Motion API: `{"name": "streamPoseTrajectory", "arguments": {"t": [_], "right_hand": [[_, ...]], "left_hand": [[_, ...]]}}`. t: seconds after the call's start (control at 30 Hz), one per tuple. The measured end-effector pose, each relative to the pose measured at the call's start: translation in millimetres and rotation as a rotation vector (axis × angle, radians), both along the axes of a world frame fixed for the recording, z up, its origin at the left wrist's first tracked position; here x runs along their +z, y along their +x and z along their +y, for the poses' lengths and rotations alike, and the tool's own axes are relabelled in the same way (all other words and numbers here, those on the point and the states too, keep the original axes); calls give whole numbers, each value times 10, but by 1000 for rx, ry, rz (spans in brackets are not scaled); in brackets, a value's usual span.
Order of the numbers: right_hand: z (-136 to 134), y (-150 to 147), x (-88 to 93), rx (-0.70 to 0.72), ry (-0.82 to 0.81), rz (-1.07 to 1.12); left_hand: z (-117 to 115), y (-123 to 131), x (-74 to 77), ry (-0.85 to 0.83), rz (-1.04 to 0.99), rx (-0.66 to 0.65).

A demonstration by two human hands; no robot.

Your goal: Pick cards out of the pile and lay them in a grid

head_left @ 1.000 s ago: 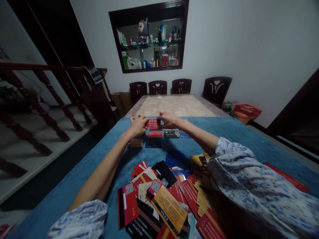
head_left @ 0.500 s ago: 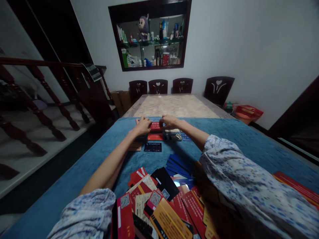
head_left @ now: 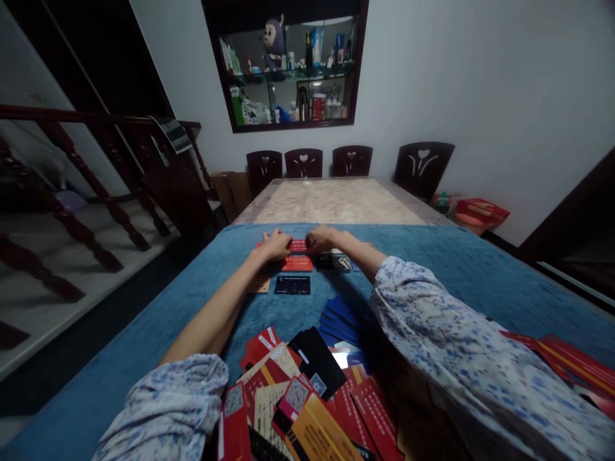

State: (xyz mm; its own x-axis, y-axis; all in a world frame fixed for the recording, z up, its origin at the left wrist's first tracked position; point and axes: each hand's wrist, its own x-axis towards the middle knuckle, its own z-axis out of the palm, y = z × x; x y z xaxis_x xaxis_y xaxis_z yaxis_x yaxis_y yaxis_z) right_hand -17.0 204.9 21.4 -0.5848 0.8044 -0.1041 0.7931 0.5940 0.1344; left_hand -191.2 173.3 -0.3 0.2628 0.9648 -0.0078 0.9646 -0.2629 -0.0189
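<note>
Both hands reach far forward over the blue cloth, closed on the two ends of a red card [head_left: 299, 245] with pale print. My left hand [head_left: 277, 244] has its left end, and my right hand [head_left: 323, 237] pinches the right one. Whether it is one card or a small stack cannot be made out. Just nearer lies another red card [head_left: 296, 263], beside a black card pile [head_left: 333, 263] with a pale line pattern. A dark blue card [head_left: 293, 285] and an orange card [head_left: 259, 284] lie closer to me. My right forearm partly covers a blue card [head_left: 355, 266].
A loose heap of cards lies close to me, with black cards [head_left: 318, 362], blue cards [head_left: 340, 320] and a gold card [head_left: 321, 430]. More red cards [head_left: 576, 360] lie at the right. Beyond the blue cloth [head_left: 432, 269] the patterned tabletop [head_left: 336, 200] reaches towards several chairs [head_left: 352, 161].
The red card between my hands has come down towards the cloth, and the hands have lowered with it. My view has shifted slightly, showing more of the red cards at the right.
</note>
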Motion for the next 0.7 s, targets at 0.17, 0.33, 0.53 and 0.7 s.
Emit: {"name": "streamPoseTrajectory", "arguments": {"t": [0.17, 0.33, 0.53, 0.7], "right_hand": [[-1, -34, -13, 2, -24, -19], [30, -100, -43, -27, -33, -37], [45, -157, -60, -68, -37, -30], [50, -190, -87, -93, -18, -31]], "left_hand": [[46, 5, -9, -34, -4, 15], [70, 19, 23, -68, 41, 29], [113, 23, 16, -86, 93, 23], [119, 42, 5, -86, 122, 23]]}}
